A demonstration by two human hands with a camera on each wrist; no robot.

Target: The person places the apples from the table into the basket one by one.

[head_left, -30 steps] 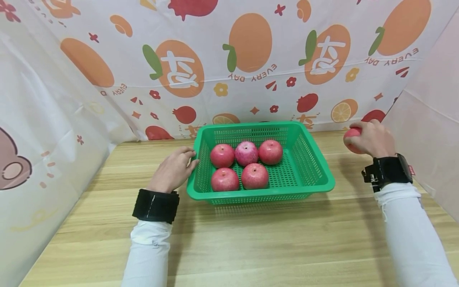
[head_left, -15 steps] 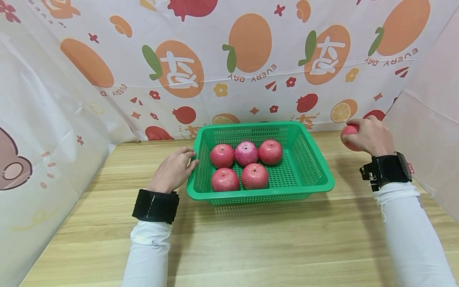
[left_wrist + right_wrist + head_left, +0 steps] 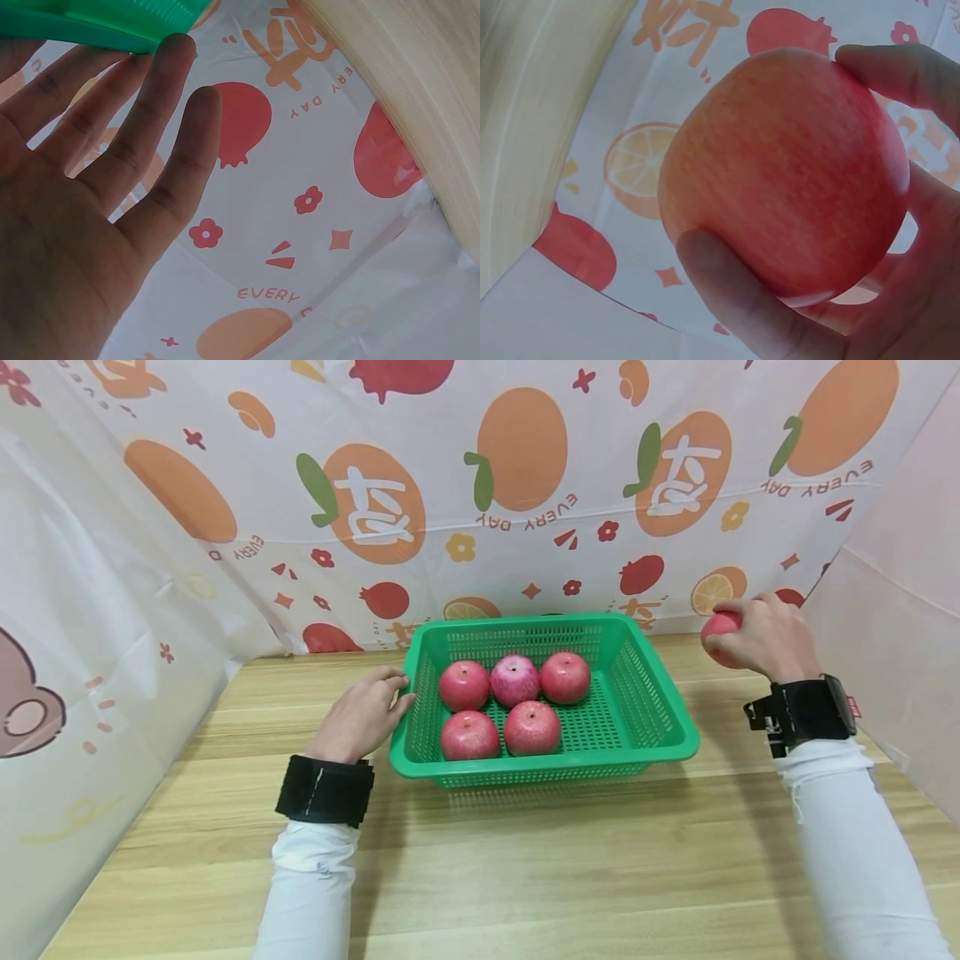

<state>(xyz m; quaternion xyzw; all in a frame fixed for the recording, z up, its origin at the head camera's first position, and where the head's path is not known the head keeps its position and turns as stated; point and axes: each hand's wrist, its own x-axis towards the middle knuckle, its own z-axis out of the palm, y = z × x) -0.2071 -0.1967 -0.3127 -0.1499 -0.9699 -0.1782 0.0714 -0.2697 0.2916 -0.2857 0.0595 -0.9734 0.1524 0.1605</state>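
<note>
A green plastic basket (image 3: 652,693) with slotted walls stands on the table, several red apples (image 3: 533,728) gathered in its left and middle part. My left hand (image 3: 362,717) rests its fingers against the basket's left rim; in the left wrist view those fingers (image 3: 154,112) are nearly straight, the tips at the green edge (image 3: 97,34). To the right of the basket, above the table, my right hand (image 3: 772,637) grips another red apple (image 3: 722,639). The right wrist view shows this apple (image 3: 784,176) large, held between the thumb and fingers.
The wooden table (image 3: 540,868) ends at a white fruit-print curtain (image 3: 450,485) behind the basket. More white sheeting (image 3: 900,635) closes off the right side, and another sheet (image 3: 90,635) hangs at the left.
My right hand has moved a little left toward the basket with the apple in its grip. The left hand, the basket and the apples inside stay where they were.
</note>
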